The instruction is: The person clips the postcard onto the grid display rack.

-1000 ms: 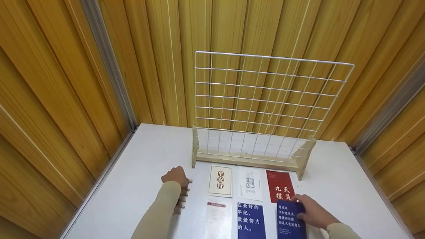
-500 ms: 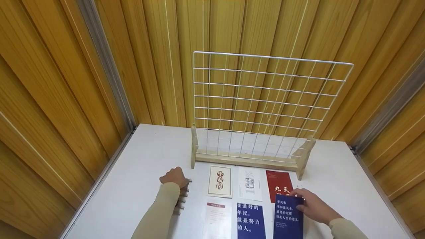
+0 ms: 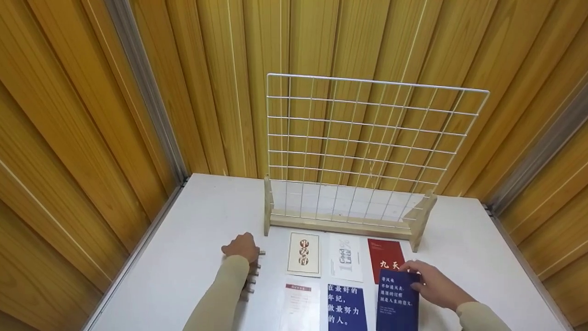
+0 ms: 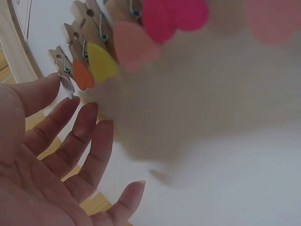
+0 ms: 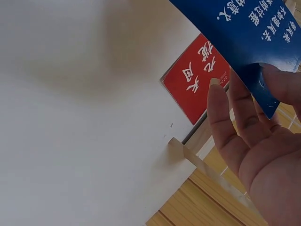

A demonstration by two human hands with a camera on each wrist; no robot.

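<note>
At lower left, the left hand point(image 3: 242, 248) pinches a clothespin point(image 4: 60, 58), well inside the white table point(image 3: 188, 230)'s left edge; at lower right, the right hand point(image 3: 432, 282) pinches a blue card point(image 3: 396, 305)'s upper-right edge.

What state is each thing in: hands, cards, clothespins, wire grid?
Left hand: pinches the white-heart clothespin
Right hand: grips the rightmost navy card
Rightmost navy card: raised off the table
Other navy card: flat on table
Red card: flat, partly hidden
Good Luck card: flat
Cream card: flat
Red-header card: flat
Other heart clothespins: in a row
Wire grid: upright in wooden stand
</note>
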